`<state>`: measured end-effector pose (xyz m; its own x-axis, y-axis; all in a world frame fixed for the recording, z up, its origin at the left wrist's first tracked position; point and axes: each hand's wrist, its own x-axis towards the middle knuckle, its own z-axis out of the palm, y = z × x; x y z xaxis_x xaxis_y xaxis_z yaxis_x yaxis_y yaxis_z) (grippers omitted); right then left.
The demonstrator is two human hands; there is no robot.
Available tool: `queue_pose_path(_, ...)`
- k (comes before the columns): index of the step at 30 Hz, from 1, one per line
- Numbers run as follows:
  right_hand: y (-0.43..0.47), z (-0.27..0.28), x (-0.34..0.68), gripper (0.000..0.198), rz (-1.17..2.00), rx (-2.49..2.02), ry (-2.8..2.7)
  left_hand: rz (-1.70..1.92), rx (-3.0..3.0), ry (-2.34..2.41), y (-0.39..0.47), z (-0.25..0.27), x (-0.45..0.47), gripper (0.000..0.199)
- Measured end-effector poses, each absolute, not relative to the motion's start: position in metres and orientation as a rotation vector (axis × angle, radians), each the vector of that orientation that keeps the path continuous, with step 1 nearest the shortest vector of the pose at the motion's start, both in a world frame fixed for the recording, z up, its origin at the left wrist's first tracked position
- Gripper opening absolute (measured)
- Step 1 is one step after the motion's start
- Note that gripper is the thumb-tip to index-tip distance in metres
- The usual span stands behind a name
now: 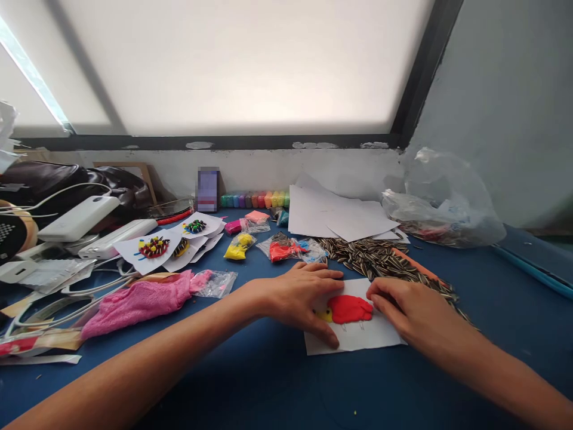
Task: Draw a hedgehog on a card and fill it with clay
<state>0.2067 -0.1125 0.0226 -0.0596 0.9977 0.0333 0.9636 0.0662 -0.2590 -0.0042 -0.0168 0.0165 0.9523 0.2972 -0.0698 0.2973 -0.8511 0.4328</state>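
Note:
A white sheet of paper (358, 341) lies on the blue table, with a red patch of modelling clay (350, 309) pressed flat on it. At the patch's left end is a small yellow clay part (322, 315) with a dark dot, partly covered by my left hand. Short drawn leg lines show below the red clay. My left hand (301, 298) rests flat across the sheet's left side, fingers apart. Thumb and index finger of my right hand (405, 307) are pinched together at the red clay's right edge; their tips hide the exact contact.
Striped sunflower seeds (358, 255) are heaped behind the sheet, near stacked white paper (335, 212). Bagged yellow clay (240, 246) and bagged red clay (282, 249) lie left of them. A pink cloth (138, 303), decorated cards (143, 254), cables and a plastic bag (447, 203) surround the work area.

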Motion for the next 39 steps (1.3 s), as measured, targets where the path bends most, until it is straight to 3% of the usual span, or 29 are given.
queue_pose_path(10,-0.129,0.002,0.22,0.028,-0.276,-1.612,-2.092,0.076,2.596,0.448,-0.028,0.019,0.002,0.09)
queue_pose_path(21,-0.131,-0.015,0.219,0.03,-0.394,-1.461,-2.149,0.123,2.416,0.462,-0.033,0.007,0.005,0.101)
queue_pose_path(27,-0.128,-0.022,0.226,0.037,-0.416,-1.516,-2.134,0.075,2.438,0.481,-0.045,0.012,0.007,0.122)
queue_pose_path(39,-0.133,-0.01,0.22,0.029,-0.381,-1.475,-2.122,0.044,2.468,0.406,-0.03,0.025,-0.001,0.096)
